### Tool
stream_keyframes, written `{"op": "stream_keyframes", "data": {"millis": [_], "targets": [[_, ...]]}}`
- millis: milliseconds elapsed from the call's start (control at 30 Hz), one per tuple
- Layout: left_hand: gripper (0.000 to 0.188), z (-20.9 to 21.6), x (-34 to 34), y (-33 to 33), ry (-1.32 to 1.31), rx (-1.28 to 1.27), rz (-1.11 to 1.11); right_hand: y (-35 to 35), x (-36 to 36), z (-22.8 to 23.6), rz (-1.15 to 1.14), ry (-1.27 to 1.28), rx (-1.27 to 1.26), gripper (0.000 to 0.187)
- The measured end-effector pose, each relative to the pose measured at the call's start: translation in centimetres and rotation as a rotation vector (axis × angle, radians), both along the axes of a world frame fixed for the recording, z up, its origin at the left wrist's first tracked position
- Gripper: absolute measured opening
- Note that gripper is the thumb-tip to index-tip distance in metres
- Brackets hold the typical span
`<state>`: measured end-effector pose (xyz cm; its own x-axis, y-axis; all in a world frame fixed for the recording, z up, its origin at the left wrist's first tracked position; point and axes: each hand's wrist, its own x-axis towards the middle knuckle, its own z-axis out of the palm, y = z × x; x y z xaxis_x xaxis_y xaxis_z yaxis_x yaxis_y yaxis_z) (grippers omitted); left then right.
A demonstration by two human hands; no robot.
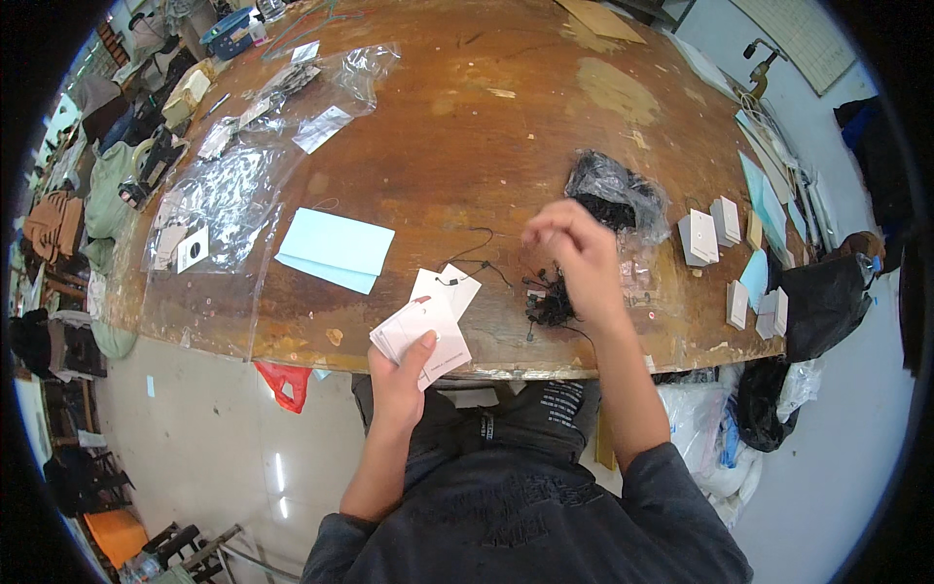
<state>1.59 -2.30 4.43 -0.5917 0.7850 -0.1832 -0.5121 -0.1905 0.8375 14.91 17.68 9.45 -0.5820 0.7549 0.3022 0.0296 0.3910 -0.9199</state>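
My left hand (397, 387) grips a small fanned stack of white hang tags (428, 331), with the thumb pressed on top. Just beyond the stack, a white tag with a black string (449, 282) lies near the table's front edge. My right hand (582, 255) is raised over a tangled pile of black tag strings (552, 304). Its fingers are curled together to the left, slightly blurred, and whatever they pinch is too small to make out. Behind that hand sits a clear plastic bag (623, 185) with black strings inside.
A folded light-blue paper (336, 248) lies left of the tags on the wooden table (467, 146). Clear plastic bags (219, 204) with tags cover the left side. Stacks of white tags (698, 238) stand at the right edge. A red bag (282, 384) hangs below the front edge.
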Motion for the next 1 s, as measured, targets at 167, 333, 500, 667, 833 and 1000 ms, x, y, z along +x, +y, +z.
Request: {"op": "stream_keyframes", "data": {"millis": [167, 333, 500, 667, 833, 1000], "targets": [[0.041, 0.1, 0.1, 1.2, 0.174, -0.078, 0.020, -7.0, -0.7, -1.6, 0.100, -0.017, -0.239, 0.013], [0.029, 0.3, 1.2, 1.6, 0.405, -0.065, 0.119, -9.0, -2.0, -1.8, 0.006, 0.029, -0.151, 0.009], [0.025, 0.2, 1.5, 1.3, 0.460, -0.053, 0.168, -9.6, -2.7, -1.6, -0.037, -0.028, 0.052, 0.007], [0.022, 0.1, 1.3, 1.1, 0.620, -0.078, 0.186, -9.7, -3.0, -1.8, -0.011, -0.002, 0.143, 0.004], [0.029, 0.1, 0.4, 1.5, 1.149, -0.005, 0.275, -8.9, -2.4, -1.6, 0.036, -0.028, 0.264, 0.003], [0.028, 0.0, -1.1, 2.0, 1.809, -0.013, 0.364, -8.5, -1.4, -2.1, 0.150, 0.037, -0.652, 0.008]]}}
